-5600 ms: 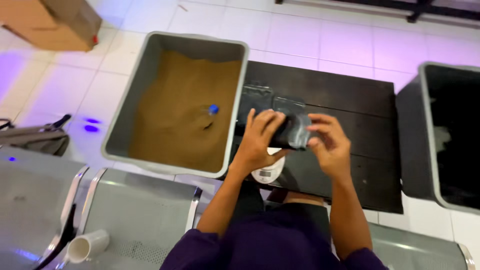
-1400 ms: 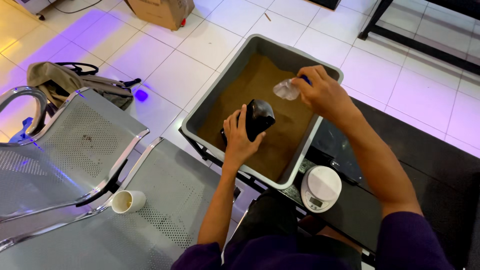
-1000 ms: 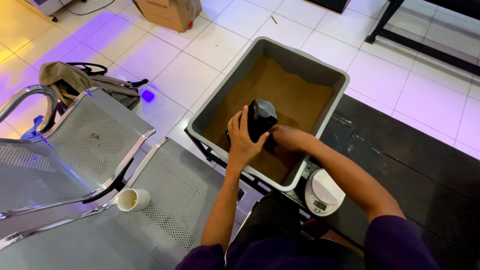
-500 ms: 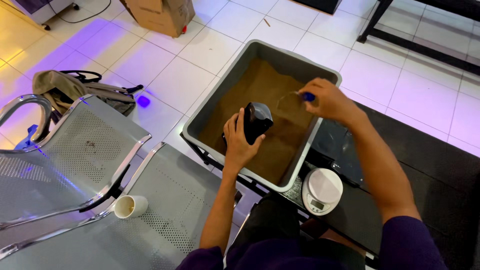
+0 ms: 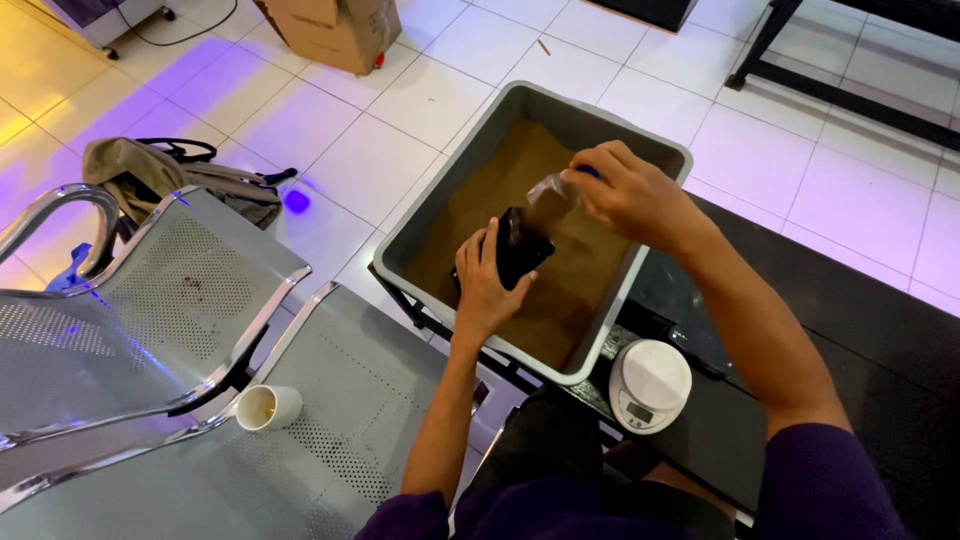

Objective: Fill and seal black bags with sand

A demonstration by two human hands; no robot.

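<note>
Gripping a black pouch (image 5: 520,245) upright over the sand (image 5: 520,230), the left hand (image 5: 487,285) wraps its fingers round the pouch's lower part, thumb on the near side. The right hand (image 5: 630,195) is closed on a small clear scoop (image 5: 552,190), tilted down toward the pouch's open top; brown sand shows inside the scoop, and a bit of blue peeks out by the fingers. Both hands hang above a grey bin (image 5: 640,290) filled with the sand, which stands on a black table (image 5: 850,330). A round white scale (image 5: 650,385) sits on the table just beside the bin's near corner. To the left are perforated metal seats (image 5: 190,300), with a paper cup (image 5: 268,407) standing on the nearer one. A khaki bag (image 5: 160,170) lies on the tiled floor behind the seats, and a cardboard box (image 5: 335,30) stands farther off.
</note>
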